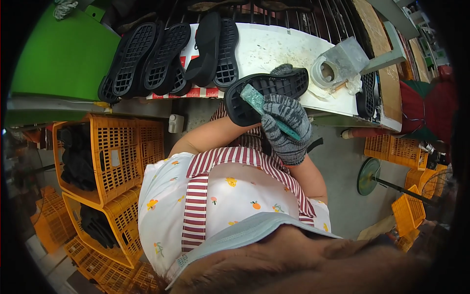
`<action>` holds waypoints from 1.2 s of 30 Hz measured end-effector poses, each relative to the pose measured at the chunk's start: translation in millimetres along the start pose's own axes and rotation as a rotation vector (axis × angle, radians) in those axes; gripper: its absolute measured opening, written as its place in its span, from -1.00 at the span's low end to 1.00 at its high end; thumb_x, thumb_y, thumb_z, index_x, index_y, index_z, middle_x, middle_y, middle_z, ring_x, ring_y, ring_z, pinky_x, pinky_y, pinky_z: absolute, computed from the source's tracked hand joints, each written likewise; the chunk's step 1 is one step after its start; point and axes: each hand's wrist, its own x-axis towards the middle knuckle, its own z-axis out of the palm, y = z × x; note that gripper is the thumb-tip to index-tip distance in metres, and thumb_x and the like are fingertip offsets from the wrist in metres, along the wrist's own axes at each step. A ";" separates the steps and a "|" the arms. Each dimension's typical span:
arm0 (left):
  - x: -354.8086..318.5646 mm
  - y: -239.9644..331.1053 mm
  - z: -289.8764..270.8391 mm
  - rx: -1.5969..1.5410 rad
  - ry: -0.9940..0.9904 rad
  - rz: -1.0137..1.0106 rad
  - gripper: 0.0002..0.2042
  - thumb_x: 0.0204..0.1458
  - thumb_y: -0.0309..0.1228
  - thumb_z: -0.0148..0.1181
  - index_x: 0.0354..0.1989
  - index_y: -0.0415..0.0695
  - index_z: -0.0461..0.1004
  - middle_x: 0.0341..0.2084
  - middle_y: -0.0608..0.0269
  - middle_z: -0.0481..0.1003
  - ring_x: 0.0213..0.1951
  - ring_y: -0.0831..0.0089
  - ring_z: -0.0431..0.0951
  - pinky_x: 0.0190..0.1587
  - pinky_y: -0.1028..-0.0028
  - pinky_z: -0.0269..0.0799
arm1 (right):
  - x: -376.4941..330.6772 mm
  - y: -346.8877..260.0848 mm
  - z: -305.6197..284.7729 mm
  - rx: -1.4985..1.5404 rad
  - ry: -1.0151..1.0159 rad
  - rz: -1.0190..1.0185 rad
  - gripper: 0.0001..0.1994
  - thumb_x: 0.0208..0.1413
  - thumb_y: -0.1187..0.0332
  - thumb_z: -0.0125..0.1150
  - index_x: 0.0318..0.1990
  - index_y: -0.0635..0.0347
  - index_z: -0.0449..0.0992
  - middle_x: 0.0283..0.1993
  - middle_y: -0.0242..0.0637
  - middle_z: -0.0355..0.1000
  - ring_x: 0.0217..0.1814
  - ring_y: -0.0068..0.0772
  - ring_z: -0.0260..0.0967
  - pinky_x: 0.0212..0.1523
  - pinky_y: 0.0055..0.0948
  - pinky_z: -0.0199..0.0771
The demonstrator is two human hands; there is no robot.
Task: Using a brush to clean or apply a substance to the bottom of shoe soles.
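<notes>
While the gloved right hand (289, 128) grips a green brush (267, 111), the hidden left hand's grip can't be judged; the black sole (267, 93) looks light, flexible, best held at its edges.

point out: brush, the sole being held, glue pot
brush (254, 99), head view, on its green bristle end over the sole
held black sole (274, 85), head view, on its gridded inner face
glue pot (325, 72), head view, on its whitish rim, on the bench

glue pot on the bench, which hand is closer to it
Right. The gloved right hand, gripping a green brush, is just below-left of the glue pot. The left hand is hidden under the black sole, farther left.
</notes>
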 end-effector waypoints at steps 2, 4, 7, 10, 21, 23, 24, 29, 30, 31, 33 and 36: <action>-3.5 0.2 2.9 -0.042 0.007 -0.028 -0.56 0.16 -0.25 -0.27 0.21 -0.09 -0.02 0.17 0.17 0.06 0.19 0.42 0.05 0.25 0.40 -0.11 | 1.5 -2.7 1.7 0.000 -0.029 -0.024 -0.81 -0.15 0.48 0.21 -0.30 0.23 0.48 -0.25 -0.18 0.45 -0.16 -0.23 0.38 -0.08 -0.35 0.31; -7.9 0.9 4.9 -0.150 -0.009 -0.065 -0.55 0.16 -0.25 -0.26 0.21 -0.10 -0.02 0.17 0.17 0.06 0.19 0.41 0.06 0.25 0.40 -0.10 | 2.8 -4.0 2.0 -0.008 -0.040 -0.070 -0.81 -0.17 0.47 0.22 -0.31 0.22 0.48 -0.26 -0.15 0.45 -0.18 -0.21 0.40 -0.10 -0.34 0.32; -7.4 1.4 14.4 -0.311 -0.034 -0.114 -0.55 0.15 -0.26 -0.25 0.20 -0.11 -0.03 0.17 0.16 0.06 0.18 0.41 0.06 0.25 0.40 -0.09 | 6.1 -4.4 0.8 -0.002 -0.071 -0.093 -0.81 -0.18 0.47 0.23 -0.32 0.22 0.48 -0.27 -0.16 0.45 -0.19 -0.20 0.40 -0.11 -0.33 0.33; -15.0 -4.8 12.5 -0.479 -0.063 -0.154 -0.55 0.15 -0.26 -0.23 0.20 -0.11 -0.03 0.16 0.15 0.06 0.18 0.40 0.07 0.25 0.40 -0.08 | 10.5 -1.6 -3.2 0.015 -0.084 -0.099 -0.81 -0.19 0.48 0.22 -0.33 0.24 0.49 -0.27 -0.13 0.45 -0.19 -0.19 0.40 -0.12 -0.33 0.33; -8.4 -10.4 42.7 -1.102 -0.203 -0.256 -0.53 0.13 -0.28 -0.17 0.19 -0.14 -0.05 0.16 0.13 0.06 0.16 0.39 0.10 0.24 0.40 -0.04 | 30.9 8.9 -24.8 0.152 -0.150 -0.048 -0.81 -0.13 0.44 0.15 -0.31 0.29 0.44 -0.20 -0.07 0.42 -0.09 -0.19 0.33 0.01 -0.29 0.23; -8.3 -11.3 49.9 -1.222 -0.243 -0.279 -0.52 0.13 -0.28 -0.16 0.19 -0.14 -0.05 0.15 0.12 0.06 0.16 0.38 0.11 0.24 0.40 -0.03 | 34.3 12.1 -30.0 0.186 -0.190 -0.030 -0.80 -0.12 0.44 0.15 -0.30 0.30 0.43 -0.16 -0.05 0.40 -0.07 -0.19 0.32 0.02 -0.31 0.22; -8.6 -11.4 55.0 -1.283 -0.260 -0.294 -0.52 0.13 -0.28 -0.15 0.19 -0.15 -0.05 0.15 0.12 0.06 0.16 0.38 0.11 0.24 0.40 -0.03 | 36.8 10.4 -30.9 0.249 -0.199 -0.005 -0.81 -0.10 0.43 0.14 -0.30 0.31 0.42 -0.14 -0.03 0.38 -0.05 -0.20 0.31 0.03 -0.31 0.21; -22.6 -14.3 69.9 -1.545 -0.343 -0.374 -0.51 0.13 -0.29 -0.13 0.19 -0.16 -0.06 0.15 0.11 0.06 0.16 0.38 0.12 0.23 0.40 -0.01 | 42.0 16.2 -37.8 0.344 -0.216 0.043 -0.79 -0.12 0.51 0.12 -0.25 0.29 0.44 -0.13 -0.13 0.38 -0.04 -0.24 0.31 0.01 -0.33 0.25; -21.7 -10.3 70.6 -1.131 -0.400 -0.282 -0.53 0.11 -0.27 -0.10 0.17 -0.12 0.00 0.13 0.14 0.10 0.14 0.36 0.13 0.22 0.40 -0.02 | 42.1 18.6 -38.1 0.388 -0.221 0.065 -0.78 -0.11 0.50 0.12 -0.24 0.30 0.44 -0.13 -0.13 0.38 -0.03 -0.25 0.31 0.02 -0.34 0.24; -21.7 -6.8 70.6 -0.717 -0.442 -0.186 -0.55 0.10 -0.25 -0.07 0.15 -0.09 0.07 0.11 0.18 0.14 0.12 0.35 0.15 0.22 0.40 -0.02 | 42.3 20.6 -38.9 0.433 -0.226 0.087 -0.78 -0.10 0.50 0.12 -0.23 0.31 0.44 -0.13 -0.14 0.38 -0.03 -0.26 0.30 0.03 -0.34 0.24; -20.5 -2.8 59.0 -1.280 -0.481 -0.339 -0.50 0.11 -0.25 -0.06 0.18 -0.12 0.00 0.15 0.17 0.07 0.17 0.39 0.09 0.24 0.39 -0.04 | 43.7 22.9 -44.0 0.449 -0.242 0.106 -0.78 -0.08 0.49 0.11 -0.21 0.32 0.43 -0.12 -0.15 0.37 -0.02 -0.28 0.30 0.04 -0.34 0.23; -24.2 -5.5 71.1 -0.859 -0.449 -0.075 -0.56 0.01 -0.23 0.06 0.07 -0.07 0.22 0.04 0.25 0.25 0.09 0.39 0.20 0.18 0.42 0.05 | 46.1 25.0 -45.4 0.487 -0.296 0.127 -0.79 -0.04 0.52 0.06 -0.20 0.32 0.43 -0.11 -0.15 0.37 -0.03 -0.29 0.31 0.03 -0.37 0.26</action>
